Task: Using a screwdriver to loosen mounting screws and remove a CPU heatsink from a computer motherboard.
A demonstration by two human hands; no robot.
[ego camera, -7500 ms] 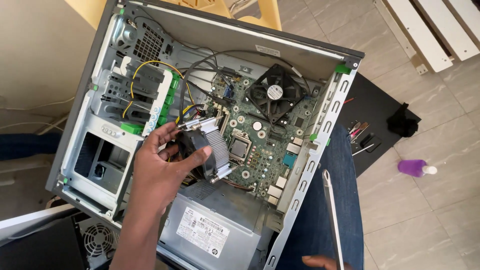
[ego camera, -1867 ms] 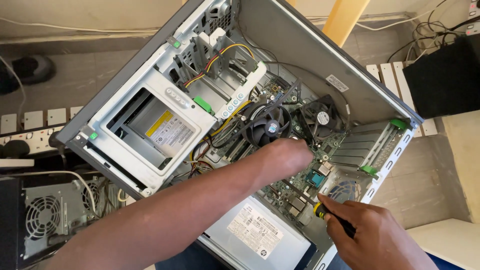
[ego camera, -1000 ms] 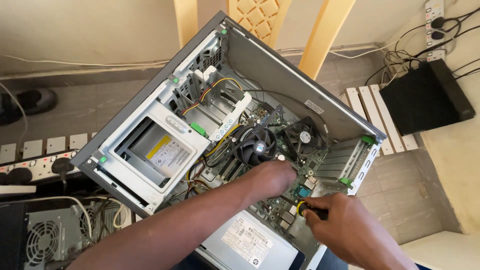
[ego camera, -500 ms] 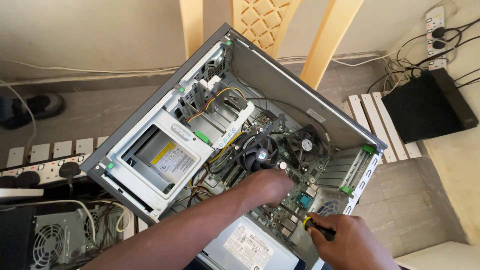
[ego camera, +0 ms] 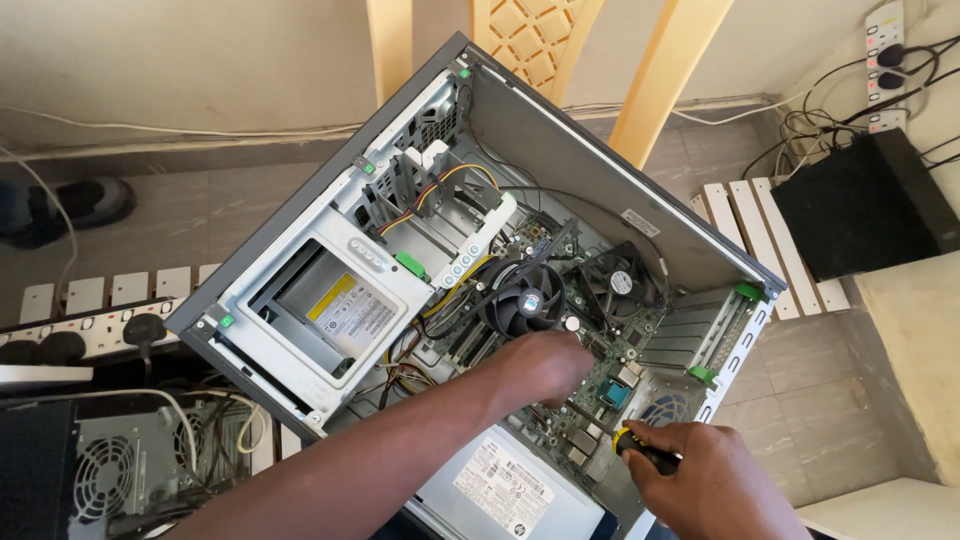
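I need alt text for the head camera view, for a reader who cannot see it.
Two bare hands work inside an open desktop computer case: the left hand rests on the motherboard below the round cooler fan, and the right hand holds a screwdriver beside it.

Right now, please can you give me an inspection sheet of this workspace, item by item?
Surface: tiled floor.
Job's things: open computer case, motherboard, round cooler fan, screwdriver.
Clutter: second computer tower, black box.
Hands: left hand rests on the motherboard; right hand grips the screwdriver.
Cables: coloured wire bundle; power strip.
Surroundings: yellow chair, wall.
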